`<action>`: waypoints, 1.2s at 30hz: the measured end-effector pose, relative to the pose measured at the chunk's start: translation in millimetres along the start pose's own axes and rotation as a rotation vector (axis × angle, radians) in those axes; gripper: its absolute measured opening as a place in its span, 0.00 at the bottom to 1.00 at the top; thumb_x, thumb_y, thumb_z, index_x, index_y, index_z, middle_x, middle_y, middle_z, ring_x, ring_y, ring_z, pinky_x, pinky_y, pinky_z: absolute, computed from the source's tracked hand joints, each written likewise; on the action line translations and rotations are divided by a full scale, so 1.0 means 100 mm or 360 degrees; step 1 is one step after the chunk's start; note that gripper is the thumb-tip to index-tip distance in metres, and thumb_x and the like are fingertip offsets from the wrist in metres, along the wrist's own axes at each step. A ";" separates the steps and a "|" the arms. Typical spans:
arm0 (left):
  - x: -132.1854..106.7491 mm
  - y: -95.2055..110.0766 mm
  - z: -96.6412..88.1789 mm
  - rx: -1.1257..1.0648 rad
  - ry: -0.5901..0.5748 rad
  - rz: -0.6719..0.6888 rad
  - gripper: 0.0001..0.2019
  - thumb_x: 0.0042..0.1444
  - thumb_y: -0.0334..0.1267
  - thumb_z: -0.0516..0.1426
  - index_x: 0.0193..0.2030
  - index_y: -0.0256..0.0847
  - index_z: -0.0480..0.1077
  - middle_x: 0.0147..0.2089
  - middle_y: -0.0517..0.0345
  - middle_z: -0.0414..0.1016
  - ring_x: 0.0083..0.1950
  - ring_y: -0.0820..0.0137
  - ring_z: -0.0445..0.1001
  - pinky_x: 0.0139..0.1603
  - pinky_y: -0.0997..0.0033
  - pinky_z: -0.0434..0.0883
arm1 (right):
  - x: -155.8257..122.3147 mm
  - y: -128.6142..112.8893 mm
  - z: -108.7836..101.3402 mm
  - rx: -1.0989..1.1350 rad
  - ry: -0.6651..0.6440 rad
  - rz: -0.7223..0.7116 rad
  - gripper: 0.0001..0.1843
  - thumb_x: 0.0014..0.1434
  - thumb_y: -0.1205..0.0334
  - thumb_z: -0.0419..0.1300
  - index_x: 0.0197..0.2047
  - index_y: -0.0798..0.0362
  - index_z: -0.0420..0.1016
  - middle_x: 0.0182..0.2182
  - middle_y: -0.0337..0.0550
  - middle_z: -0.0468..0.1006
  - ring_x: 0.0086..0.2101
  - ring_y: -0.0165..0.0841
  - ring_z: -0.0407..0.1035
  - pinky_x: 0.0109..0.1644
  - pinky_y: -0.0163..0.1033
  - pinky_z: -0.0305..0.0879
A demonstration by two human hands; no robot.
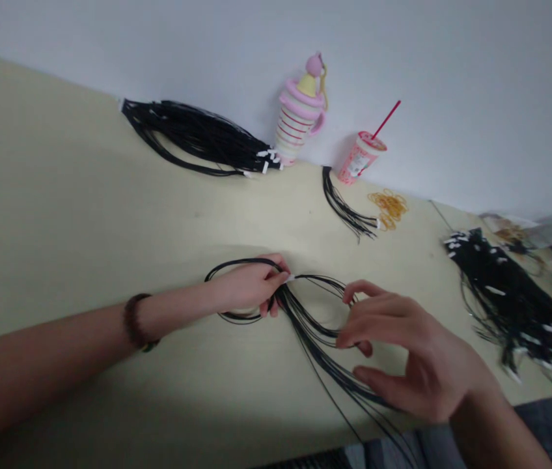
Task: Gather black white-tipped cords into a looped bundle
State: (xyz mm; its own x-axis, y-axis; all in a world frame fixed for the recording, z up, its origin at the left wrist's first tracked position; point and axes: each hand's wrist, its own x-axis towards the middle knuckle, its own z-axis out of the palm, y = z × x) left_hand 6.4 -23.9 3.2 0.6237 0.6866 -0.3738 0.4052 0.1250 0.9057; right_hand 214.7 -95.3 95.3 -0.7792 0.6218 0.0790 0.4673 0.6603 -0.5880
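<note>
My left hand (261,286) pinches a bundle of thin black cables (312,332) near the middle of the table, and a small white connector end (290,278) shows at its fingertips. Part of the bundle curves in a loop around my left wrist; loose lengths run down toward the table's front edge. Over the right part of the cables is my right hand (398,345), its fingers bent and the thumb held well apart. A loop of cable passes behind its fingertips, and whether they touch it is hard to see.
Along the wall lie a large black cable bundle (198,137) with white ends, a pink striped cup (295,124) and a drink cup (361,159) with a straw. A smaller cable bunch (347,205) lies beside yellow rubber bands (390,205). More cables (515,293) are heaped at right.
</note>
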 end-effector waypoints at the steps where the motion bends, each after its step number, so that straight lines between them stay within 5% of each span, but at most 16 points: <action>1: 0.00 0.00 0.00 0.0005 0.0005 0.0004 0.11 0.58 0.47 0.44 0.38 0.41 0.57 0.18 0.65 0.68 0.15 0.76 0.65 0.15 0.82 0.60 | -0.05 -0.07 0.00 -0.0099 -0.0082 0.0062 0.11 0.50 0.65 0.59 0.39 0.55 0.68 0.24 0.37 0.68 0.28 0.25 0.64 0.47 0.39 0.60; 5: -0.01 0.00 0.00 0.0020 0.0033 0.0049 0.11 0.58 0.47 0.44 0.37 0.41 0.57 0.17 0.65 0.68 0.15 0.76 0.64 0.15 0.82 0.60 | -0.13 -0.10 0.25 -0.0414 -0.0204 0.0313 0.11 0.58 0.59 0.52 0.42 0.55 0.67 0.33 0.44 0.69 0.34 0.27 0.64 0.38 0.33 0.61; 10: -0.02 0.01 0.01 0.0009 0.0050 0.0014 0.11 0.58 0.47 0.45 0.38 0.41 0.57 0.16 0.65 0.67 0.15 0.76 0.64 0.14 0.81 0.60 | -0.19 0.22 0.55 -0.0505 -0.0161 0.0419 0.10 0.61 0.59 0.47 0.37 0.53 0.67 0.35 0.42 0.67 0.33 0.26 0.62 0.35 0.32 0.59; 15: 0.00 -0.04 0.01 -0.0020 0.0041 0.0078 0.12 0.58 0.49 0.45 0.38 0.41 0.57 0.18 0.64 0.69 0.16 0.76 0.66 0.14 0.81 0.62 | -0.26 0.50 0.48 -0.0201 0.0035 0.0479 0.11 0.60 0.58 0.49 0.31 0.56 0.64 0.29 0.40 0.64 0.31 0.24 0.59 0.34 0.30 0.57; 18: 0.01 -0.05 0.00 -0.0014 0.0035 0.0103 0.13 0.58 0.49 0.45 0.38 0.42 0.57 0.18 0.64 0.69 0.16 0.76 0.66 0.14 0.82 0.62 | -0.22 0.51 0.45 -0.0157 0.0124 0.0434 0.09 0.59 0.61 0.49 0.37 0.56 0.65 0.31 0.42 0.65 0.34 0.25 0.59 0.38 0.31 0.58; 21: 0.00 -0.04 -0.01 0.0010 0.0040 0.0103 0.13 0.59 0.49 0.44 0.38 0.42 0.58 0.18 0.65 0.69 0.16 0.77 0.66 0.15 0.82 0.62 | -0.15 0.47 0.51 -0.0145 0.0054 0.0290 0.11 0.58 0.61 0.51 0.44 0.52 0.67 0.36 0.44 0.65 0.39 0.27 0.59 0.43 0.33 0.59; 24: -0.01 -0.03 -0.01 0.0050 0.0058 0.0093 0.12 0.59 0.48 0.44 0.37 0.42 0.58 0.18 0.65 0.69 0.15 0.77 0.65 0.15 0.83 0.61 | -0.09 0.46 0.60 -0.0171 0.0038 0.0305 0.11 0.58 0.67 0.50 0.41 0.50 0.71 0.35 0.42 0.66 0.37 0.26 0.61 0.44 0.34 0.58; 30: -0.01 -0.03 0.00 0.0009 0.0034 0.0066 0.11 0.59 0.47 0.44 0.38 0.42 0.57 0.18 0.65 0.69 0.16 0.76 0.67 0.15 0.82 0.62 | 0.15 0.53 0.69 -0.0130 0.0414 0.0421 0.10 0.51 0.71 0.54 0.34 0.54 0.76 0.29 0.41 0.69 0.31 0.25 0.62 0.36 0.30 0.58; 36: -0.03 -0.02 -0.04 -0.0017 -0.0026 0.0070 0.10 0.60 0.46 0.44 0.35 0.42 0.57 0.17 0.66 0.67 0.14 0.78 0.64 0.14 0.84 0.60 | 0.47 0.60 0.74 0.0203 0.0269 0.0449 0.11 0.52 0.70 0.51 0.29 0.57 0.76 0.23 0.37 0.71 0.24 0.20 0.59 0.29 0.26 0.54</action>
State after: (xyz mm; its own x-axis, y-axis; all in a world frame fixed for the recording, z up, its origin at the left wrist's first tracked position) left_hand 1.5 -23.5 3.3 0.6516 0.6798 -0.3366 0.3698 0.1028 0.9234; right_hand 175.2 -57.9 3.8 -0.5414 0.8404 0.0250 0.5901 0.4011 -0.7006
